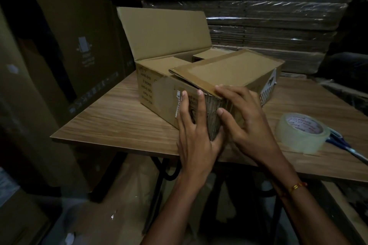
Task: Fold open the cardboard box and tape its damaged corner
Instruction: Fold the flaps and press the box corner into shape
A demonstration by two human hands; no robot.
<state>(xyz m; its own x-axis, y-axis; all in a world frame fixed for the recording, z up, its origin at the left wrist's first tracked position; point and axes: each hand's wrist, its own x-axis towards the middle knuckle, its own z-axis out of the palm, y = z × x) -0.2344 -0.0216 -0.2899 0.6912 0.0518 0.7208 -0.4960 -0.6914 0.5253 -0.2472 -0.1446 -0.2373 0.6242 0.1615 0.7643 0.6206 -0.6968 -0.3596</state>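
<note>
**Both hands flat on the torn near corner of the box**

I see the brown corrugated cardboard box [159,93] sitting on the wood-grain table top [119,121], its near corner turned toward me and close to the table's front edge. The far flap [165,32] stands upright; the near flap [225,69], edged with brown tape, lies folded down over the top, and a gap between them shows the dark inside.

At the near corner the outer paper is stripped away, leaving bare corrugated ribs [214,113] exposed down the vertical edge. My left hand [196,141] lies against the box wall just left of that edge, fingers straight and spread, pressing on the wall beside a white label strip [177,103]. My right hand [247,123] lies on the wall to the right of the edge, fingers extended, the fingertips reaching up to the rim of the near flap, thumb against the wall. Neither hand is curled round anything.

A roll of clear packing tape [302,133] lies flat on the table to the right, apart from the box. Blue-handled scissors [342,143] lie just beside the roll, partly behind it.
</note>
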